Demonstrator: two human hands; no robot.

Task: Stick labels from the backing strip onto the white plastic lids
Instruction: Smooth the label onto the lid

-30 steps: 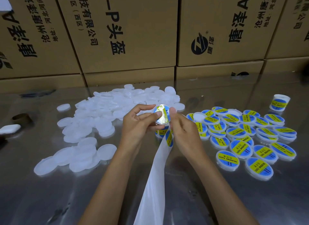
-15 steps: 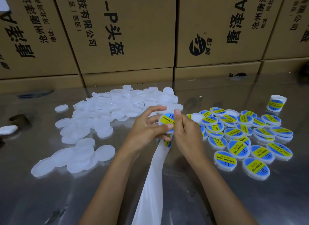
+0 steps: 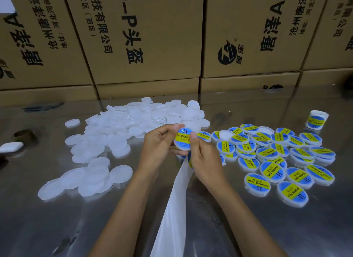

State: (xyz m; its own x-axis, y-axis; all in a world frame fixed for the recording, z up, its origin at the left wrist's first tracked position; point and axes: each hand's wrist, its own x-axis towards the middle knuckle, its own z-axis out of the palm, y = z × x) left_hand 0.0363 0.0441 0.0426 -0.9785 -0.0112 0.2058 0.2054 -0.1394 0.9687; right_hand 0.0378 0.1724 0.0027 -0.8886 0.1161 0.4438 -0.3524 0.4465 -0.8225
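Note:
My left hand (image 3: pixel 158 144) holds a white plastic lid (image 3: pixel 183 140) by its rim, above the table's middle. A blue and yellow label covers the lid's face. My right hand (image 3: pixel 205 157) presses its thumb on the label's right side. The white backing strip (image 3: pixel 172 209) hangs from under my right hand down to the frame's bottom edge, with one label partly showing beneath the hands. A heap of bare white lids (image 3: pixel 122 130) lies to the left. Several labelled lids (image 3: pixel 275 157) lie spread to the right.
Stacked cardboard boxes (image 3: pixel 145 36) wall off the back of the shiny metal table (image 3: pixel 248 228). A roll of labels (image 3: pixel 316 120) stands at the far right. A brown tape core (image 3: pixel 24 135) and a white pad (image 3: pixel 11 146) sit at the left edge.
The label has gone from tilted and partly stuck to flat on the lid. My right thumb now presses on it, and the lid faces me more squarely.

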